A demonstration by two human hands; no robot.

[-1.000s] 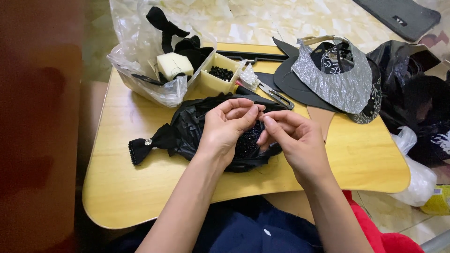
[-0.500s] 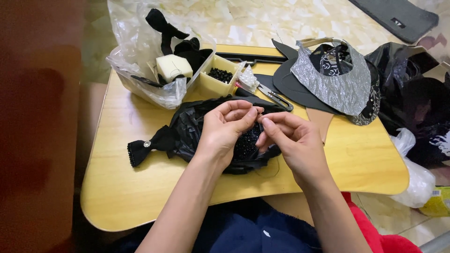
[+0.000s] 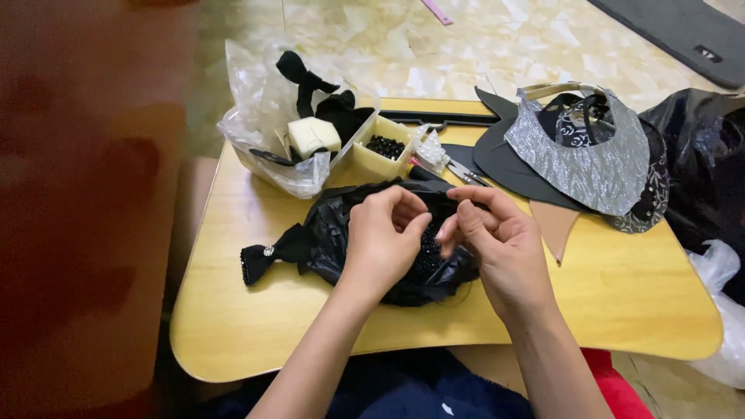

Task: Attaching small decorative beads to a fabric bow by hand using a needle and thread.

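A black beaded fabric piece (image 3: 372,240) lies at the middle of the yellow worktop (image 3: 621,302). It looks soft, light and floppy, its bead patch probably snag-prone, so best taken by the cloth edges. The left hand (image 3: 386,237) presses on it, fingers curled onto the beads. The right hand (image 3: 497,240), at three o'clock, has fingertips pinched together at the edge; what they pinch I cannot tell. A bead tray (image 3: 382,151) sits at twelve o'clock.

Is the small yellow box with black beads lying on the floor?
No, the small yellow box with black beads stands on the wooden table, beside the clear plastic bag.
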